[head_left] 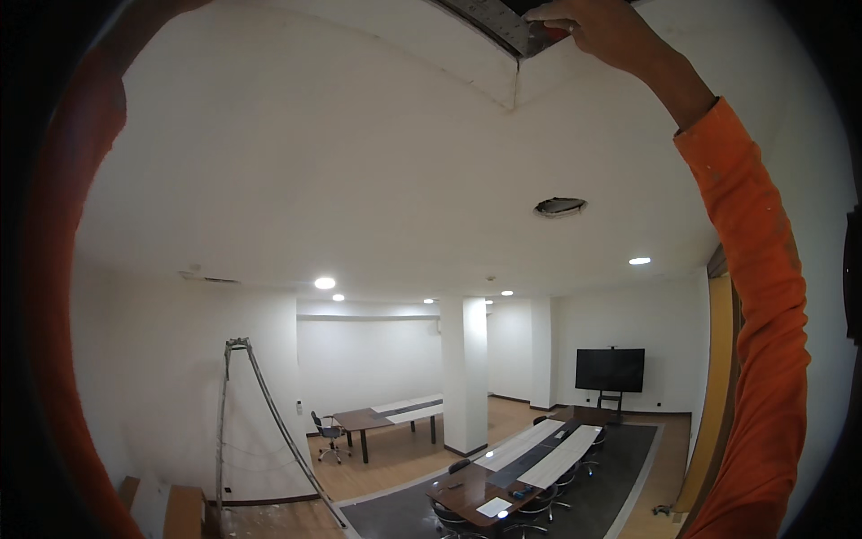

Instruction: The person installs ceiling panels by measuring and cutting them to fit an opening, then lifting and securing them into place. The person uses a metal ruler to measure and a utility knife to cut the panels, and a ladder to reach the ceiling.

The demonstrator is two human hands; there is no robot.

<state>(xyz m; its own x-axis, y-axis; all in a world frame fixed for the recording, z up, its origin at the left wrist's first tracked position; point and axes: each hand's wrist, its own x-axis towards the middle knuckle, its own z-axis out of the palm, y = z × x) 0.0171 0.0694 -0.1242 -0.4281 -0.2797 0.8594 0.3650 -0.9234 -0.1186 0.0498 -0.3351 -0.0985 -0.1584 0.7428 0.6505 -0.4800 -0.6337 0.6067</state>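
Observation:
Both my arms, in orange sleeves, reach up to the white ceiling (pixel 359 135). At the top edge, my right hand (pixel 602 29) is at the corner of a dark opening in the ceiling. Its fingers are bent against the end of a grey metal strip (pixel 492 20) with holes, which runs along the opening's edge. Something small and red (pixel 557 34) shows under the fingers; its kind is not clear. A crack (pixel 515 88) runs from that corner. On the left only my forearm and wrist show, as the hand lies beyond the top edge.
A round hole (pixel 561 207) is cut in the ceiling near several lit downlights (pixel 324 283). Below stand a stepladder (pixel 235 404), a long conference table (pixel 467 492) with chairs, another table (pixel 359 419), a white column (pixel 464 377) and a screen on a stand (pixel 610 369). Cardboard boxes (pixel 184 512) sit lower left.

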